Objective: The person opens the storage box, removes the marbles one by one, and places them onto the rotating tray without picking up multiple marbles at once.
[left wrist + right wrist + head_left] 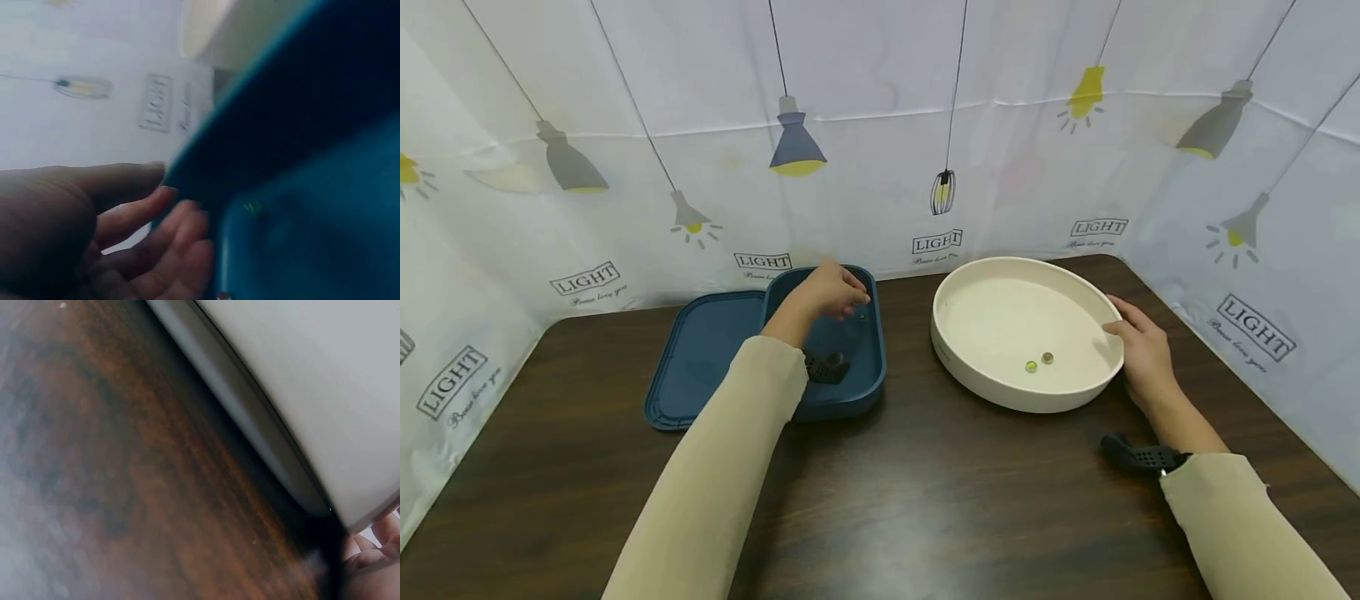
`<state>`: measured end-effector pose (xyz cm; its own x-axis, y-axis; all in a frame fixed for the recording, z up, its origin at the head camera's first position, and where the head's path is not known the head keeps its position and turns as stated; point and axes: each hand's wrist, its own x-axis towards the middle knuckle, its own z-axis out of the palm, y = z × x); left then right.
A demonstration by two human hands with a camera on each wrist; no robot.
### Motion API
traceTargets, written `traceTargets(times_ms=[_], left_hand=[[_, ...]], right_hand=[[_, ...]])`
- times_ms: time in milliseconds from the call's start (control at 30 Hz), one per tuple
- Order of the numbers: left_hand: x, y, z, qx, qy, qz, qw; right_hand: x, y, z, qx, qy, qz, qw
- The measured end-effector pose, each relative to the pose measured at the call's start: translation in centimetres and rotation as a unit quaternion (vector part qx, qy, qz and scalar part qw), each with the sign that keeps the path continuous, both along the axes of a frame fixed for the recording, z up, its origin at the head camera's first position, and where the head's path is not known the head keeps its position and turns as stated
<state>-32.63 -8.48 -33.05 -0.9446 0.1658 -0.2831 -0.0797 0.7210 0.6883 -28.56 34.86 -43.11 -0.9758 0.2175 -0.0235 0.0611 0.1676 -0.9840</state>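
My left hand (pixel 831 292) is over the dark blue box (pixel 868 383), its fingers loosely bent and nothing visible between thumb and fingertips. Inside the box lies a small green marble (pixel 253 207); a second small shiny thing (pixel 224 296) shows at the bottom edge of the left wrist view. On the right side of the round cream tray (pixel 985 317), my right hand (pixel 1142 354) grips the rim, thumb over the top. The tray holds a yellow-green marble (pixel 1031 366) and a brownish marble (pixel 1047 357). In the right wrist view only a few fingers appear, beside the tray's outer wall.
A flat dark blue lid (pixel 707 358) lies left of the box, partly behind it. Everything stands on a dark brown wooden table (pixel 925 500). A white curtain (pixel 865 67) printed with lamps hangs along the table's back and sides.
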Motion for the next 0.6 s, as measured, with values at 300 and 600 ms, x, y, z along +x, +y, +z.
traceTargets(times_ms=[300, 600], left_hand=[[-2.3, 0.1, -1.2, -0.094, -0.022, -0.038, 0.9946], [-2.4, 0.9, -1.7, -0.133, -0.033, -0.038, 0.9898]], right_hand=[[0.1, -0.1, 0.1, 0.02, -0.002, -0.007, 0.9998], [-0.2, 0.1, 0.0, 0.022, 0.007, -0.002, 0.9997]])
